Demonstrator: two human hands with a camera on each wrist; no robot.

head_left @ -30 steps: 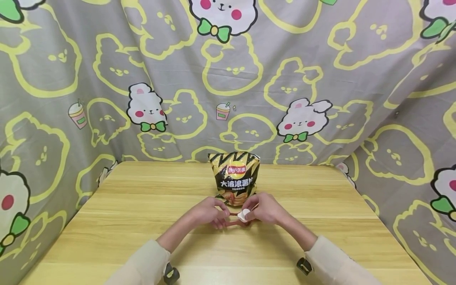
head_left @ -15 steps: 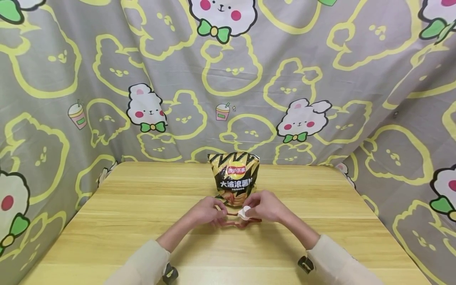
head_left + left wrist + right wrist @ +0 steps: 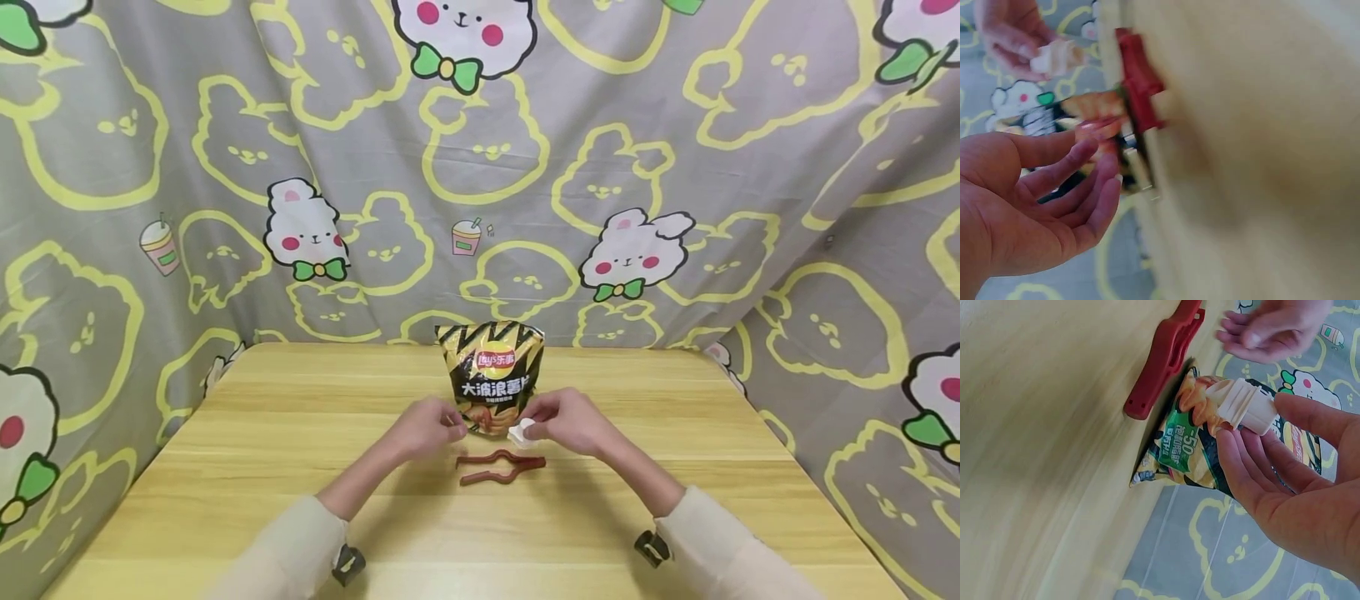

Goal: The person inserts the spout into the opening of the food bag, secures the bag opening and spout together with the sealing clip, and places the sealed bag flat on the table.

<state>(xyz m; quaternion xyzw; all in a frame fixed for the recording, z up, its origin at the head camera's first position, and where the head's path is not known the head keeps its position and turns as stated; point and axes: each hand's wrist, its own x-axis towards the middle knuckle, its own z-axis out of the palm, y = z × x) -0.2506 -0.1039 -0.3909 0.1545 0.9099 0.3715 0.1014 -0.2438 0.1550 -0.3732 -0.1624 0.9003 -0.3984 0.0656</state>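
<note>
My right hand (image 3: 572, 423) pinches a small white threaded spout piece (image 3: 1244, 407) between thumb and fingers, just in front of the chip bag (image 3: 495, 379). Below it on the table lies a reddish-brown bag clip (image 3: 531, 463), its two long arms spread apart and joined at the right end. Each arm bows outward near the middle. My left hand (image 3: 1041, 200) hovers left of the clip, its fingers loosely bent and nothing held in them. The black and gold Lay's bag stands upright behind the clip.
A light wooden table (image 3: 315, 392) carries the bag and clip. Grey curtains (image 3: 390, 150) with cartoon bears and rabbits hang behind it and at both sides. A black band (image 3: 651, 548) sits at the right sleeve cuff.
The left hand lets go of the clip and draws left. My right hand lifts the white spout piece away from the clip, which now lies on the table.
</note>
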